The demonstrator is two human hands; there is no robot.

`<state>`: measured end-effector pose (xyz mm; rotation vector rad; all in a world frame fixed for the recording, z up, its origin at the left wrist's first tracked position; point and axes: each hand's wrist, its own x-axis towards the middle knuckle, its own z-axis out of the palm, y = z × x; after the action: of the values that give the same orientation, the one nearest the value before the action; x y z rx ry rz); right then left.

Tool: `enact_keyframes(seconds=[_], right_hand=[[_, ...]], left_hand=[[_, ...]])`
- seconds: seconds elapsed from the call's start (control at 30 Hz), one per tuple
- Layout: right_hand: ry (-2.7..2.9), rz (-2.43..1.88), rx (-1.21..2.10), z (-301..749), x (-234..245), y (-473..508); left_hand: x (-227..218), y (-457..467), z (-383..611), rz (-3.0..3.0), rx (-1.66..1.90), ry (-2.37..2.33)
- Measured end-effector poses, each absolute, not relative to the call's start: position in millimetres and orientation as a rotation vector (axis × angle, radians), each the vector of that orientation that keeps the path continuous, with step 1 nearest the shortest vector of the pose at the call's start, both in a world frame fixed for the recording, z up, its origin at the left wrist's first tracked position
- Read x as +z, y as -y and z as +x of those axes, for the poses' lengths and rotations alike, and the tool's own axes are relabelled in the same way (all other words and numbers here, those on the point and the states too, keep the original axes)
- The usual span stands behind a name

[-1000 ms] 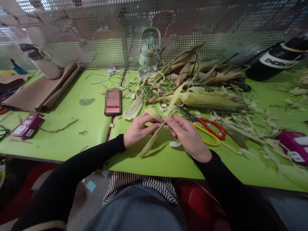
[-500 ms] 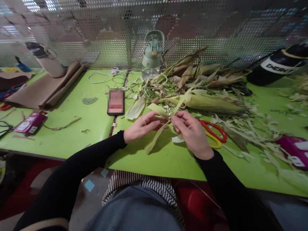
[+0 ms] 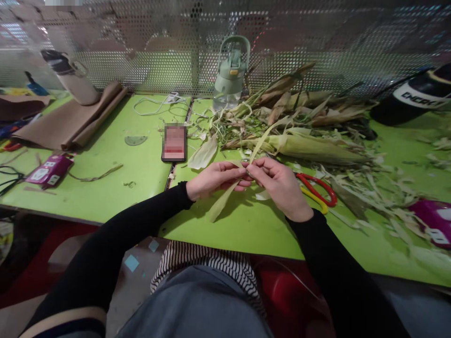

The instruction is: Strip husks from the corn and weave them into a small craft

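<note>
My left hand (image 3: 211, 179) and my right hand (image 3: 278, 185) meet over the green table (image 3: 105, 188), both pinched on pale corn husk strips (image 3: 221, 202). One strip hangs down toward me from the pinch, another rises up and back toward the pile. Red and yellow scissors (image 3: 317, 192) lie just right of my right hand, partly hidden by it. A husked corn ear (image 3: 310, 148) lies behind my hands.
A heap of corn husks (image 3: 292, 108) and scraps covers the back right. A phone (image 3: 174, 142), a green water bottle (image 3: 229, 75), a white cable (image 3: 158, 104), brown folded paper (image 3: 66, 122) and purple packets (image 3: 49, 170) (image 3: 435, 220) also sit on the table. Perforated metal screen behind.
Both hands have drawn closer together and slightly away from me, fingertips now touching at the husk strips. The view shifted a little left.
</note>
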<state>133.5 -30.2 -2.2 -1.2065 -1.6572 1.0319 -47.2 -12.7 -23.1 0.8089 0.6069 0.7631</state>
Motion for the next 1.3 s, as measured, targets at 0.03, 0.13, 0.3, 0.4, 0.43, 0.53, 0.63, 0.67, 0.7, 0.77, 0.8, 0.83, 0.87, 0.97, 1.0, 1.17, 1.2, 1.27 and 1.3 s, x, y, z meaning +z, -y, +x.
enact_keyframes(seconds=[0.03, 0.13, 0.3, 0.4, 0.43, 0.53, 0.63, 0.67, 0.7, 0.77, 0.8, 0.83, 0.87, 0.97, 1.0, 1.17, 1.2, 1.27, 1.3], right_hand=[[1.67, -1.212, 1.039, 132.8, -2.1, 28.9], [1.695, -1.262, 0.968, 131.1, -4.1, 26.2], [1.861, -1.303, 0.361, 129.4, -9.0, 26.1], [2.057, -1.2, -0.081, 126.4, -7.7, 25.9], [2.109, -1.176, -0.171, 124.4, -6.8, 25.8], [2.176, -1.147, -0.23, 116.9, -3.8, 26.9], [2.13, -1.08, -0.124, 111.0, -2.1, 31.9], [2.119, -1.049, -0.075, 110.1, -2.1, 34.3], [2.112, -1.021, -0.023, 109.7, -2.3, 36.7], [2.08, -1.001, 0.094, 110.8, -3.3, 40.9], [2.049, -1.005, 0.151, 112.0, -4.0, 42.4], [2.012, -1.014, 0.199, 113.5, -4.6, 43.2], [1.982, -1.017, 0.237, 115.3, -5.2, 43.4], [1.958, -0.997, 0.291, 119.8, -5.6, 41.3], [1.957, -1.0, 0.299, 120.2, -5.2, 40.3], [2.054, -1.117, 0.154, 112.1, -1.7, 39.2], [2.083, -1.115, 0.097, 110.0, -1.5, 40.4], [2.096, -1.078, 0.035, 107.6, -2.0, 43.7], [2.091, -1.049, 0.042, 107.7, -2.7, 45.5]], left_hand=[[-22.7, 12.1, -46.8, 0.791, 0.755, -0.612], [-21.1, 11.3, -45.8, 0.769, 0.792, -0.651], [-19.7, 11.0, -44.6, 0.843, 0.856, -0.706], [-21.5, 12.8, -43.8, 0.981, 0.852, -0.713], [-22.7, 13.9, -43.4, 1.036, 0.859, -0.73], [-26.7, 17.3, -41.7, 1.175, 0.875, -0.8], [-29.0, 18.8, -40.7, 1.248, 0.914, -0.82], [-29.1, 18.5, -40.8, 1.257, 0.937, -0.816], [-28.8, 18.1, -41.2, 1.258, 0.954, -0.811], [-27.4, 17.0, -42.4, 1.217, 0.96, -0.8], [-26.4, 16.6, -43.0, 1.174, 0.953, -0.794], [-25.3, 16.5, -43.5, 1.119, 0.945, -0.787], [-24.3, 16.6, -43.8, 1.061, 0.936, -0.777], [-22.5, 18.4, -43.4, 0.973, 0.907, -0.743], [-22.7, 19.3, -43.1, 1.003, 0.895, -0.743], [-29.8, 24.4, -40.9, 1.492, 0.876, -0.913], [-31.2, 25.0, -40.5, 1.546, 0.865, -0.948], [-32.4, 25.4, -39.9, 1.549, 0.856, -0.959], [-32.1, 25.1, -39.9, 1.506, 0.867, -0.935]])
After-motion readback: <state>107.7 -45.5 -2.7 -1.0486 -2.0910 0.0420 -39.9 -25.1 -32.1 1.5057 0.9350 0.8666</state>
